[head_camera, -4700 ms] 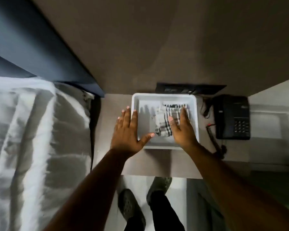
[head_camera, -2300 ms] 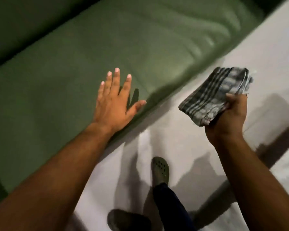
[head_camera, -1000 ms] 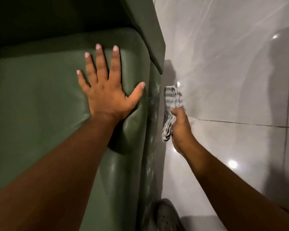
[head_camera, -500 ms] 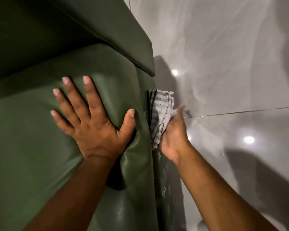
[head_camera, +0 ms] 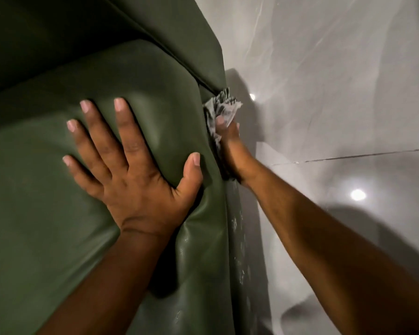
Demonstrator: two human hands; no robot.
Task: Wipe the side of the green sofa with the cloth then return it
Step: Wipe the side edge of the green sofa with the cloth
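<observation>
One green sofa [head_camera: 46, 226] fills the left half of the view, its smooth leather-like cover dented and creased where it is pressed, with a seat cushion in front and a darker back cushion behind it; its narrow vertical side panel runs down the middle of the frame and carries pale speckled marks on its lower part. To the right lies a glossy grey tiled floor [head_camera: 348, 81], crossed by one dark grout line and showing two bright round light reflections. Two bare forearms reach in from the bottom edge. The left hand [head_camera: 133, 172] is spread flat, palm down, on the top of the seat cushion near its edge, fingers splayed and holding nothing. The right hand [head_camera: 230, 151] is closed around one cloth [head_camera: 219, 110], pressing it against the upper part of the sofa's side panel, just below the seam where the two cushions meet. The cloth is bunched and crumpled, pale grey with darker checked stripes, a frayed whitish edge sticking out above the fingers.
</observation>
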